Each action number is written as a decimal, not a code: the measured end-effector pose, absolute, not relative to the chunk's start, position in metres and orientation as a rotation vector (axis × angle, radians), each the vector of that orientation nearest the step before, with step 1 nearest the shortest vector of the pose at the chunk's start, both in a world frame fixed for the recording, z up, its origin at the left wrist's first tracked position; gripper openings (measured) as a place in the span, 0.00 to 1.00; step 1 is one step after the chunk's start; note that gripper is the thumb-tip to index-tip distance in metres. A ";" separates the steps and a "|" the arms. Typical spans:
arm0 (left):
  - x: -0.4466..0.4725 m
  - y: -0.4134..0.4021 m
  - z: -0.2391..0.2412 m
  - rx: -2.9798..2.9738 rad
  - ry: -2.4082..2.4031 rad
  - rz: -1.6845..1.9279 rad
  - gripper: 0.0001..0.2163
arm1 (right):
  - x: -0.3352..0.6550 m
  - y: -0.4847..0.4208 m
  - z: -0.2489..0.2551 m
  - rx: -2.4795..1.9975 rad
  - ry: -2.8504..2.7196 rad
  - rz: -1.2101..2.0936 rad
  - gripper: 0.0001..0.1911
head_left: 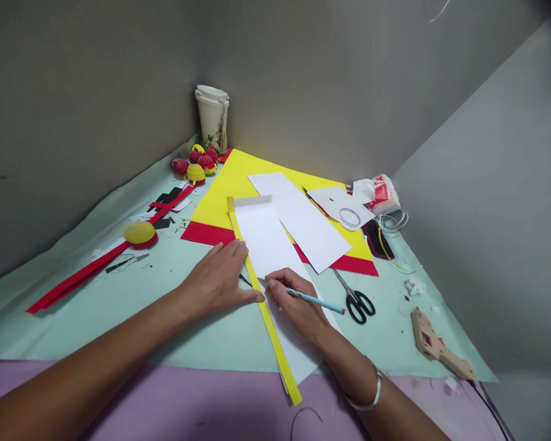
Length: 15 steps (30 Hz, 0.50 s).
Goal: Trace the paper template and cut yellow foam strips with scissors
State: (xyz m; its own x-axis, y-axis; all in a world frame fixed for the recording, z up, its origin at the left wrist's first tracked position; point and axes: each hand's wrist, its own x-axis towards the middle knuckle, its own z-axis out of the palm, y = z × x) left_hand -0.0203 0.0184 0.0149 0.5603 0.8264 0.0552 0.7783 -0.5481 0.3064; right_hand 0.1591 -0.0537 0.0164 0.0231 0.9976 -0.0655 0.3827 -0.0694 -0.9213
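The yellow strip (275, 340) is taken as the landmark: its near end runs past the mint-green cover of the tabletop (202, 337) onto a purple surface, and its length lies along the left edge of a white sheet (266, 242). Just left of the strip, about its middle, the left hand (218, 278) is laid flat and released, with the fingertips pressed onto the strip and nothing grasped. Just right of the strip, the right hand (294, 303) is closed around a blue pencil (319, 301), whose tip is set on the white sheet hard against the strip. The strip is judged light, thin and easily slid or kinked (paper or foam, it cannot be told which), so it is better pressed flat from above than pinched. The sheet under it is judged limp and slippery. Right of the strip, scissors (358, 300) lie near, and a glue gun (434, 343) lies well apart by the cover's right edge. Open room is found left of the strip, on bare cover. About the strip's far end a yellow sheet (224, 196) with a red border is spread. Farther left, a cup (212, 116) stands in the corner of the walls.
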 end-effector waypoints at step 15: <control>-0.020 0.018 0.016 2.510 1.328 0.325 0.39 | 0.163 -0.073 0.027 -1.603 -1.580 0.957 0.08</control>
State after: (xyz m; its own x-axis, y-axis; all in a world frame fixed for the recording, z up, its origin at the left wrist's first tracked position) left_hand -0.0204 0.0179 0.0156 0.5517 0.8314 0.0662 0.7677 -0.5373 0.3492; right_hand 0.1633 -0.0725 0.0274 -0.0083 0.9992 -0.0395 0.4977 -0.0301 -0.8668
